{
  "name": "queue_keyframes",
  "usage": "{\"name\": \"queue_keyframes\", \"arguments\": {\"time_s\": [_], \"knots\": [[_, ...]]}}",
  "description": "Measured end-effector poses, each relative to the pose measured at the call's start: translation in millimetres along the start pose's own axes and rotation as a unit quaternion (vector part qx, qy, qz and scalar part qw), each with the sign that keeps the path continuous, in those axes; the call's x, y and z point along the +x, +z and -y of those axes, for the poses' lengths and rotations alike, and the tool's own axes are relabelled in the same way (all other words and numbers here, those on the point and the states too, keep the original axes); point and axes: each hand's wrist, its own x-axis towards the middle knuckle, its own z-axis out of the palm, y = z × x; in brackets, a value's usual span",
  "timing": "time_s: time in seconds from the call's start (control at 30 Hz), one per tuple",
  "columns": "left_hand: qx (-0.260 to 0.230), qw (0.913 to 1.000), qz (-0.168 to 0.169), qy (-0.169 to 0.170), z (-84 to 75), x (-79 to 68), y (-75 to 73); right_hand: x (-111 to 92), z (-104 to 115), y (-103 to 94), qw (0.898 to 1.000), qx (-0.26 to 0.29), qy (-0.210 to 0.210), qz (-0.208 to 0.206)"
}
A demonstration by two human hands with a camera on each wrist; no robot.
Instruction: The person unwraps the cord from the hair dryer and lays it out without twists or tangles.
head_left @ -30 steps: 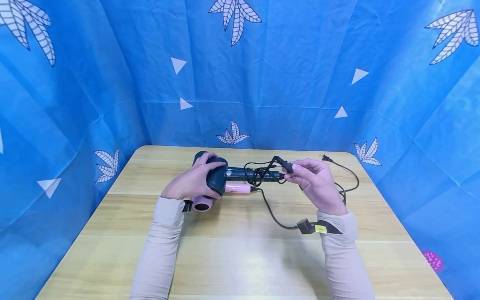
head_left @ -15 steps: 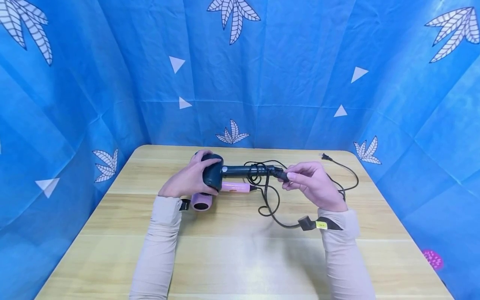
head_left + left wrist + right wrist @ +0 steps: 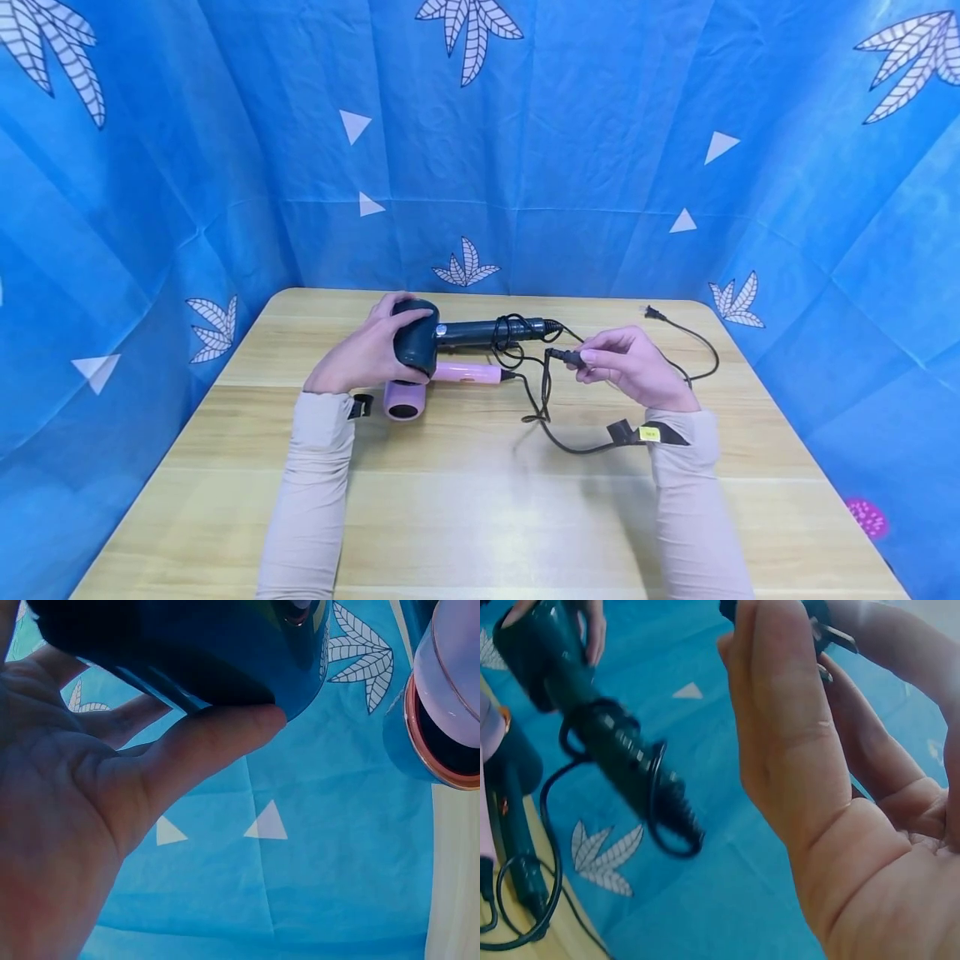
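In the head view my left hand (image 3: 367, 346) grips the rounded head of a dark green hair dryer (image 3: 417, 337), thumb on the near side. The handle points right, with loops of its black cord (image 3: 504, 333) round it. My right hand (image 3: 626, 362) pinches the cord's plug (image 3: 567, 357), apart from the handle's end; metal prongs (image 3: 836, 636) show past the fingers in the right wrist view. A pink hair dryer (image 3: 468, 373) lies on the table just in front of the green one. The left wrist view shows the thumb (image 3: 217, 746) under the dark housing.
A second dark green handle (image 3: 521, 862) lies beyond the pink dryer in the right wrist view. Another plug (image 3: 654, 313) and its cord lie at the back right of the wooden table (image 3: 480, 517). A blue patterned curtain (image 3: 600, 167) surrounds the table's back and sides.
The plug has come away from the handle's end, with cord hanging from it. My left hand has shifted slightly left with the dryer, and the handle's right end has risen in view.
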Motion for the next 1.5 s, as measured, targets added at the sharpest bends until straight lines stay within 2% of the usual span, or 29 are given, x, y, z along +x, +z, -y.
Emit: {"name": "queue_keyframes", "arguments": {"time_s": [0.13, 0.33, 0.73, 1.07, 1.2, 1.37, 1.5], "knots": [[0.000, 1.0000, -0.002, -0.001, 0.7, -0.9, -1.1, 1.4, -6.7, -9.1, 1.000, -0.002, 0.023, 0.005], [-0.006, 1.0000, -0.002, -0.003, -1.3, -3.3, -4.7, 5.3, -18.3, -17.4, 0.998, -0.016, 0.063, -0.020], [-0.012, 0.9995, -0.013, 0.027, -10.3, -7.0, -8.9, 18.7, -47.0, -18.6, 0.988, -0.068, 0.123, -0.066], [-0.016, 0.9992, -0.002, 0.037, -20.6, -9.2, -11.1, 25.7, -59.9, -15.9, 0.975, -0.098, 0.139, -0.140], [-0.018, 0.9993, 0.006, 0.033, -21.6, -8.3, -9.7, 27.9, -62.4, -17.4, 0.971, -0.078, 0.140, -0.177], [-0.020, 0.9991, 0.012, 0.035, -23.8, -7.4, -6.6, 30.7, -66.5, -19.5, 0.965, -0.025, 0.134, -0.225], [-0.020, 0.9989, 0.014, 0.040, -26.4, -6.1, -4.4, 31.7, -69.2, -21.4, 0.960, -0.007, 0.114, -0.255]]}}
